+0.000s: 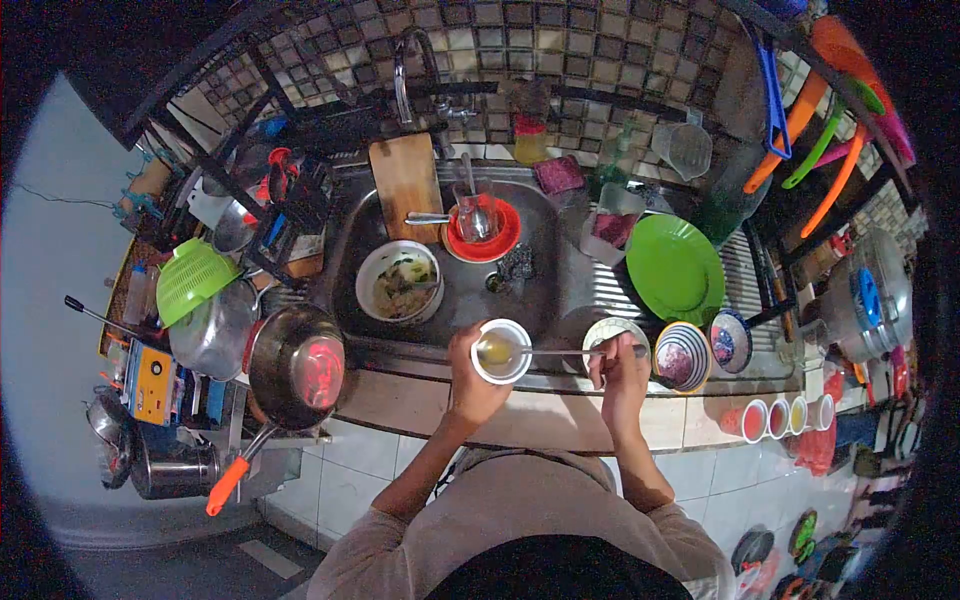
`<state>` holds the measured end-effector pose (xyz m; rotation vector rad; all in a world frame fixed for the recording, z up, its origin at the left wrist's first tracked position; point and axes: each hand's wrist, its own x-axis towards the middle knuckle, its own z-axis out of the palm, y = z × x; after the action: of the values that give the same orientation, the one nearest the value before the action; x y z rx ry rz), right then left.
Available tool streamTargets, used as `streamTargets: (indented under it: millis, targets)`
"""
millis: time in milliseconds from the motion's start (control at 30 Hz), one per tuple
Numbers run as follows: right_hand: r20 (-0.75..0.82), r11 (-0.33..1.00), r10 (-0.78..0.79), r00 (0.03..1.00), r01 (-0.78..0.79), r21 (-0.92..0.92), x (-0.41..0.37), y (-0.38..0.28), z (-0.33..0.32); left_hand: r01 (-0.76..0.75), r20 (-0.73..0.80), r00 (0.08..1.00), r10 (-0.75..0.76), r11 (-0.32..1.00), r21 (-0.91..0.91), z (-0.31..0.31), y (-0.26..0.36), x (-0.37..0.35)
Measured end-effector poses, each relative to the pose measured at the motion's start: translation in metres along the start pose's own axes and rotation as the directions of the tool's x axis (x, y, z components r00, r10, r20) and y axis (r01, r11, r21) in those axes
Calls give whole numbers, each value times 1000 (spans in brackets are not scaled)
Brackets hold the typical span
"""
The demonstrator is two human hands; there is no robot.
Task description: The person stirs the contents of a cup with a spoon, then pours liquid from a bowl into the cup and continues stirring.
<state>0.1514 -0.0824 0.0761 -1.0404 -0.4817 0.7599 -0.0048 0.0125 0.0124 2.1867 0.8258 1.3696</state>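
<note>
My left hand is wrapped round a small white cup, tilted so its mouth shows, with yellowish liquid inside. Between the fingers of my right hand is a long-handled metal spoon; its far end reaches into the cup, where its head is hard to make out. Partly behind my right fingers stands a pale patterned bowl. To the right of that hand, a striped bowl tilts on the sink edge beside a blue-rimmed bowl.
The sink holds a white bowl of food scraps, a red dish with a glass, and a wooden board. A green plate lies on the drainboard. A frying pan sits left; several cups are at right.
</note>
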Motion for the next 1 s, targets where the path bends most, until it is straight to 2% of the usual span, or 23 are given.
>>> streamTargets:
  millis: [67,167,300,367,467,700,767,1000]
  targets:
    - [19,1000,-10,1000,10,-4,1,-4,-3,209,95,974,-206,978,-20,-1,4,-5]
    - [49,998,-55,997,57,-30,2,-8,-7,186,48,981,-187,982,30,2,3,-10]
    - [57,990,-124,991,128,-66,0,-17,-6,186,59,981,-185,983,-1,5,1,-11]
    - [49,986,-142,989,146,-76,-1,-21,-4,291,129,953,-273,943,-160,9,-5,-16]
    - [70,983,-174,982,178,-53,-1,-24,-5,272,119,958,-261,958,-91,5,6,-8]
    - [61,963,-240,969,246,-110,-6,-27,-6,277,123,956,-265,956,-98,6,3,-11]
    - [66,960,-254,965,260,-109,-7,-26,-7,329,134,941,-312,936,-127,8,3,-12]
    - [136,928,-310,941,330,-173,-8,-24,-8,324,137,942,-305,934,-152,7,5,-9]
